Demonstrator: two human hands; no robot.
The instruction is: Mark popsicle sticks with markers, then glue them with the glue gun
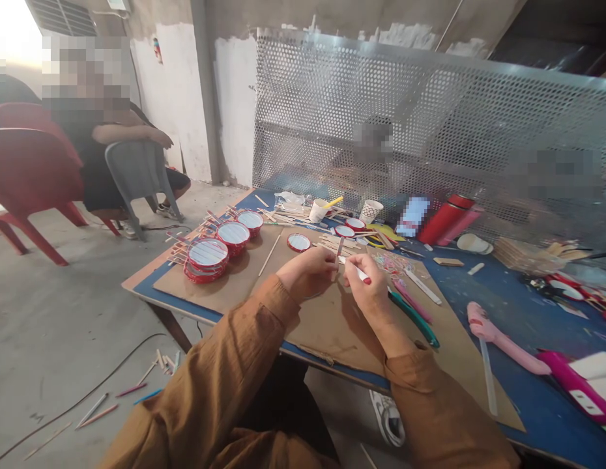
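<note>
My left hand [315,267] is closed around a small flat wooden stick [340,246], held upright above the cardboard. Close to its right, my right hand [367,280] pinches a white marker with a red end [365,280], its white tip touching or nearly touching the stick. Beyond my left hand lies a small round drum-like piece [298,242] with a red rim and white top. Stacks of similar red-rimmed drums [208,254] with sticks poking out stand at the left of the cardboard [327,332].
A teal-handled tool [414,316] lies right of my right hand. Farther right are a pink glue gun [508,345] and a red bottle [446,219]. Paper cups [371,211] and loose sticks line the back, before a perforated metal panel [303,98]. A person sits at the left.
</note>
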